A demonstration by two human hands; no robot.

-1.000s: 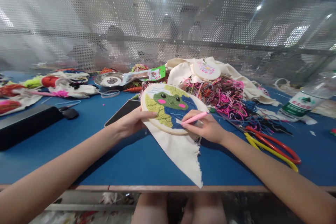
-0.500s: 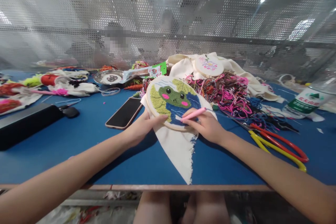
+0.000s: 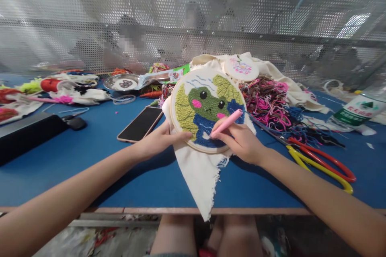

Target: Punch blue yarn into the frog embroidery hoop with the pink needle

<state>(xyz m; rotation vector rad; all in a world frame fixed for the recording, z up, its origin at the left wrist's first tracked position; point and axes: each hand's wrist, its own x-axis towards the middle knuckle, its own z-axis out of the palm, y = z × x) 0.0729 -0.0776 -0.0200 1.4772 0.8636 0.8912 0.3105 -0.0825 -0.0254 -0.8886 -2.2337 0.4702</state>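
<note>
A round embroidery hoop [image 3: 183, 118] stretches white cloth with a looped-yarn picture of a green frog, yellow-green leaves and blue water. My left hand [image 3: 164, 138] grips the hoop's lower left rim, thumb on top and fingers underneath, hidden. In my right hand [image 3: 244, 140] is a pink punch needle [image 3: 227, 122], held like a pen and slanting up to the right. Its lower end meets the blue part by a small white patch; the tip itself is hidden. Blue yarn trails from its upper end. A frayed corner of cloth [image 3: 196, 176] hangs below the hoop.
Right of my right hand lie scissors [image 3: 319, 160] with red and yellow handles. Behind them are tangled yarn [image 3: 265, 100], a second hoop [image 3: 241, 68] and a water bottle [image 3: 358, 108]. To the left lie a phone [image 3: 141, 124], a black box [image 3: 30, 132] and a metal dish [image 3: 120, 82].
The hoop has tilted up more toward me, showing more of its face. The punch needle's lower end has shifted slightly right and up. Both hands keep their hold.
</note>
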